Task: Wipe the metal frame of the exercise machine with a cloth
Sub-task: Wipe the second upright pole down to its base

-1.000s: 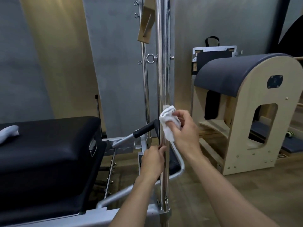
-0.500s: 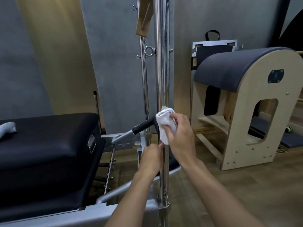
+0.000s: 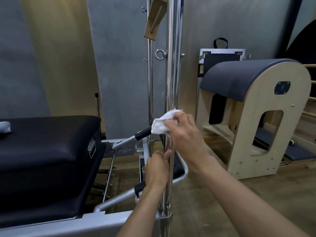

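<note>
A shiny vertical metal pole [image 3: 173, 65] of the exercise machine's frame rises through the middle of the view. My right hand [image 3: 185, 135] grips a crumpled white cloth [image 3: 161, 124] and presses it against the pole at mid height. Just below, my left hand [image 3: 157, 168] grips the same pole, thumb up along it. A second, thinner chrome pole [image 3: 150, 82] stands behind it. The curved silver foot bar [image 3: 123, 199] with black grips passes behind my hands.
The black padded carriage [image 3: 47, 151] fills the left, with a grey cloth [image 3: 5, 129] lying on it. A wooden barrel with a navy pad [image 3: 253, 117] stands on the wooden floor at right. A wooden handle [image 3: 154, 17] hangs at the top.
My right hand has slid the cloth slightly down the pole and the cloth now bunches out to the left. My left hand keeps its grip below.
</note>
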A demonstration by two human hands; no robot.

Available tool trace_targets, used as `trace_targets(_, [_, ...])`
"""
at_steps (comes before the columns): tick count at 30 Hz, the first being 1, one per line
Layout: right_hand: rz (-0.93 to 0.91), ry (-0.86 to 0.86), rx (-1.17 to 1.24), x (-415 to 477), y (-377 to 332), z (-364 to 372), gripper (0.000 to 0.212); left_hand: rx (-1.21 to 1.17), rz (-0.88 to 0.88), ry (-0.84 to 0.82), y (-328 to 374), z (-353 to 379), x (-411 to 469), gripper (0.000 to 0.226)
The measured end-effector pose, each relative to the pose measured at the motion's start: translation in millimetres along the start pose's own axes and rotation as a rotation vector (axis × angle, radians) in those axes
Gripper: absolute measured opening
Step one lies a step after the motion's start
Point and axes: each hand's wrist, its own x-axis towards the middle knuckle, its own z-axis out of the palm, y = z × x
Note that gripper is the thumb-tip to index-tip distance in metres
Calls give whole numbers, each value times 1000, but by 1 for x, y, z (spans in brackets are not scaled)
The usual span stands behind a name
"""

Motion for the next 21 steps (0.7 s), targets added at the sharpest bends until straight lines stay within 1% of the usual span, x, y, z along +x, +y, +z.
trace_targets(2, [-125, -3, -110, 4, -2, -1, 22, -41, -15, 43, -1, 2, -2, 39])
trace_targets(4, [-296, -26, -184, 1, -3, 2, 19, -101, -15, 55, -2, 1, -6, 24])
trace_targets(6, [-433, -109, -233, -8, -3, 8, 25, -199, 1, 55, -3, -2, -12, 10])
trace_targets(8, [-506, -157, -269, -13, -1, 15, 32, -236, -6, 81, -6, -4, -14, 9])
trace_targets(10, [-526, -153, -288, -7, -1, 18, 28, -238, -34, 83, -11, -4, -11, 9])
trace_targets(12, [-506, -130, -302, 6, -5, 19, 24, -264, -56, 48, -14, -3, -8, 7])
trace_targets(14, [-482, -118, -320, 15, -9, 19, 23, -290, -70, 12, -17, -2, -7, 11])
trace_targets(17, [-518, -153, -313, 3, -9, 26, 24, -277, -60, -31, -17, -4, -7, 15])
trace_targets(19, [-520, -187, -249, -16, -6, 33, 28, -238, -36, -36, -17, -6, -7, 15])
trace_targets(21, [-493, -201, -148, -31, -1, 37, 27, -204, -29, -35, -19, -6, -5, 21])
